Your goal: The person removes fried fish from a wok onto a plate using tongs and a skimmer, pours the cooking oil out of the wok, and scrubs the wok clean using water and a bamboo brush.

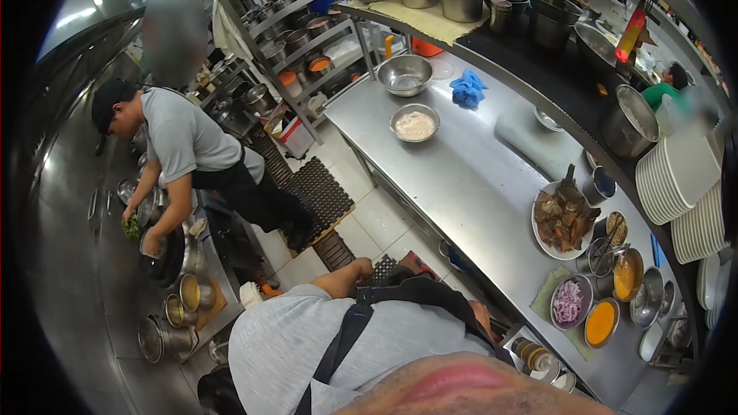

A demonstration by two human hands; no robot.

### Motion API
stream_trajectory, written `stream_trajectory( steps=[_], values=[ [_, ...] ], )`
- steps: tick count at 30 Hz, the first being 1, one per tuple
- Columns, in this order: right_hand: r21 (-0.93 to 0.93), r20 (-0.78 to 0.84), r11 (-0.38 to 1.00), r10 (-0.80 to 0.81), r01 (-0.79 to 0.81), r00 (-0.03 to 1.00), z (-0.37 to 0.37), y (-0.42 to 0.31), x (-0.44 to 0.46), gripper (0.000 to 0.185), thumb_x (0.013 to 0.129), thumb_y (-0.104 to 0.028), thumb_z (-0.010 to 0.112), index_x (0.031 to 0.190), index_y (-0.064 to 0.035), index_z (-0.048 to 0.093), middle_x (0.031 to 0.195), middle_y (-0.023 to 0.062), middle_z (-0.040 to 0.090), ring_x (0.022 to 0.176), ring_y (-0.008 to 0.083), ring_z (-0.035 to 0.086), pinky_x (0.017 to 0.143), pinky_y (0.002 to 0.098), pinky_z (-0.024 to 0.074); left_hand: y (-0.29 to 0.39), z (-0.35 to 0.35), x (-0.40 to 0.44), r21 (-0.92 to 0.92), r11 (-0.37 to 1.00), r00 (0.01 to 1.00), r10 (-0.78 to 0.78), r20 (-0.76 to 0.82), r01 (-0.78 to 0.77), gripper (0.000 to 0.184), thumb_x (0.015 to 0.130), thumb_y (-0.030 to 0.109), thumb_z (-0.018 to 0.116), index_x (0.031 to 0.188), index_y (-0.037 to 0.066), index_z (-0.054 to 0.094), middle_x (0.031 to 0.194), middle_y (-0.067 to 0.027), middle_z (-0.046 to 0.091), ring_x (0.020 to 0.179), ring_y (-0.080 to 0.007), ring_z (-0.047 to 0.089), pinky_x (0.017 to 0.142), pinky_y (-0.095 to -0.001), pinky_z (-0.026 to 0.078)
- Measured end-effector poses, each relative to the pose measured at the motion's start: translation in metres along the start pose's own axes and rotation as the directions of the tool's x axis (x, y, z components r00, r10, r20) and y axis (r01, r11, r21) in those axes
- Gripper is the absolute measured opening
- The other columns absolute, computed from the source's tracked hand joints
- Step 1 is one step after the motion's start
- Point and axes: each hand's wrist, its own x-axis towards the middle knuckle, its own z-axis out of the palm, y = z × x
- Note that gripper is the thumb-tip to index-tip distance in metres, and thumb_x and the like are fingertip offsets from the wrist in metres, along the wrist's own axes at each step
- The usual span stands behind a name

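My left hand (359,270) is low in front of my body, beside the black apron (419,292); its fingers are too small and partly hidden to read. Only a patch of skin of my right hand or forearm (481,315) shows at the apron's other side, close to the steel table's edge. Whether either hand holds anything cannot be seen. On the steel table (461,165) sit a bowl of pale creamy mix (415,124), an empty steel bowl (405,75), a crumpled blue cloth or glove (468,89), and a white plate of dark brown dried pieces (565,219).
At the table's near end stand bowls of sliced onion (570,301) and orange sauce (601,323). Stacked white plates (676,177) fill the right shelf. A co-worker (184,138) bends over pans at left, one hand by green leaves (131,227). Black mats (319,192) cover the floor.
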Motion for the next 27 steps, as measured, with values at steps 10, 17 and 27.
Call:
stream_trajectory(
  steps=[10, 17, 27],
  values=[
    [-0.073, 0.139, 0.991, -0.100, 0.111, 0.985, 0.007, 0.017, 0.013, 0.027, 0.082, -0.023, 0.057, 0.093, -0.0014, 0.067, 0.093, 0.0245, 0.065, 0.093, 0.0420, 0.062, 0.083, 0.0485, 0.0480, 0.042, -0.043, -0.050, -0.150, 0.989, 0.970, -0.030, -0.241, -0.006, 0.031, 0.072, 0.020, 0.053, 0.089, 0.000, 0.070, 0.084, -0.0224, 0.069, 0.078, -0.0355, 0.068, 0.071, -0.0431, 0.054],
    [-0.190, 0.251, 0.930, -0.263, 0.314, 0.931, -0.005, -0.038, 0.068, 0.027, 0.083, -0.020, 0.058, 0.100, -0.0018, 0.068, 0.094, 0.0240, 0.066, 0.092, 0.0395, 0.063, 0.082, 0.0452, 0.0493, -0.010, -0.005, -0.045, -0.282, 0.951, 0.965, -0.182, -0.191, 0.124, 0.033, 0.070, 0.030, 0.061, 0.088, 0.006, 0.074, 0.099, -0.0200, 0.068, 0.092, -0.0348, 0.066, 0.081, -0.0422, 0.052],
    [-0.226, 0.604, 0.681, -0.463, 0.697, 0.648, -0.005, -0.214, 0.168, 0.029, 0.083, -0.017, 0.060, 0.106, -0.0012, 0.067, 0.094, 0.0218, 0.068, 0.091, 0.0338, 0.066, 0.080, 0.0401, 0.0513, -0.116, 0.082, -0.073, -0.925, 0.245, 0.690, -0.723, 0.024, 0.289, 0.031, 0.063, 0.009, 0.062, 0.089, -0.002, 0.072, 0.101, -0.0241, 0.067, 0.097, -0.0338, 0.066, 0.082, -0.0415, 0.052]
  ],
)
